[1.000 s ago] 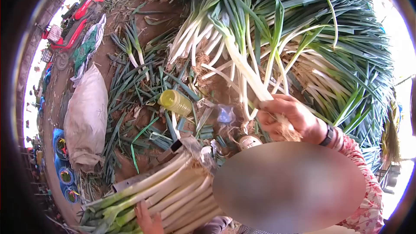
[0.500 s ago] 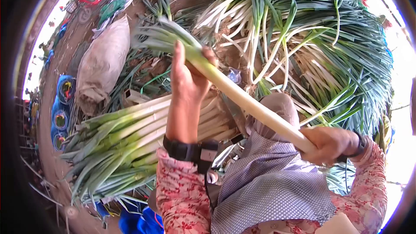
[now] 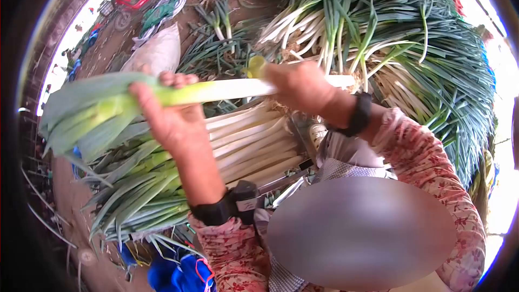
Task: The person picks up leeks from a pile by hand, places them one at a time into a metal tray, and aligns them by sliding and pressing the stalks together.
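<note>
A thick leek (image 3: 232, 91) lies almost level across my view, its green leaves fanned to the left and its root end to the right. My left hand (image 3: 175, 111) is wrapped round it where white turns to green. Farther right, my right hand (image 3: 303, 87) closes on the white shank near the root end. Beside the right knuckles shows a small, blurred yellow-green thing (image 3: 256, 66) that I cannot identify. Beneath the held leek, a row of leeks (image 3: 254, 143) lies side by side, white shanks to the right, leaves to the left.
A large heap of leeks (image 3: 400, 38) fills the upper right. Behind my left hand rests a pale sack (image 3: 159, 48). Loose leaves (image 3: 216, 57) litter the ground. Blue material (image 3: 184, 273) is at the bottom left, and a blurred oval covers the lower middle.
The leek has swung from a slant to nearly level, its leaves moving left and down. My right hand has moved up and left with the root end; my left hand has shifted left and lower.
</note>
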The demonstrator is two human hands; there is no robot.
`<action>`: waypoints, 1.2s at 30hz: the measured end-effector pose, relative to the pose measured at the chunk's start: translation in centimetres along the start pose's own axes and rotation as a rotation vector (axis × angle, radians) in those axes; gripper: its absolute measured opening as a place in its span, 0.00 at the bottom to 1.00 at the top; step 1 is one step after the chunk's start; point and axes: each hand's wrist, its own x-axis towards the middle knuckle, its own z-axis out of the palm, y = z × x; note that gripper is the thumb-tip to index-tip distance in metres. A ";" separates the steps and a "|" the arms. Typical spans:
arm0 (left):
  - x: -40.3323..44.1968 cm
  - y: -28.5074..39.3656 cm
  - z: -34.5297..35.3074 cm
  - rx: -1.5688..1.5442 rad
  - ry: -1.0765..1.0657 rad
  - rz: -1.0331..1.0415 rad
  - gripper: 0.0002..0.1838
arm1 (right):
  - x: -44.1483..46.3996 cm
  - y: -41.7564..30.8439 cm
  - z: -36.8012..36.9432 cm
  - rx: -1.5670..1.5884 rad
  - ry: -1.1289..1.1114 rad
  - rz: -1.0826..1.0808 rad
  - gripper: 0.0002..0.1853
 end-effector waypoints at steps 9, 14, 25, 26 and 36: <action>-1.3 8.9 -3.7 -0.038 -0.082 0.059 0.22 | -2.3 2.6 1.1 -0.037 -0.157 0.053 0.10; -2.0 14.2 -5.3 -0.140 -0.306 0.112 0.41 | -2.9 2.4 1.6 0.125 -0.160 -0.028 0.09; -5.5 26.5 -8.9 -0.089 -0.437 0.172 0.63 | -4.3 0.1 5.8 0.320 -0.429 -0.167 0.15; -5.7 27.0 -9.0 -0.069 -0.418 0.188 0.64 | -4.4 -0.8 6.0 0.263 -0.446 -0.167 0.17; -4.2 35.9 -8.8 0.494 0.129 0.604 0.49 | -1.4 -4.7 8.0 0.421 -0.338 -0.160 0.16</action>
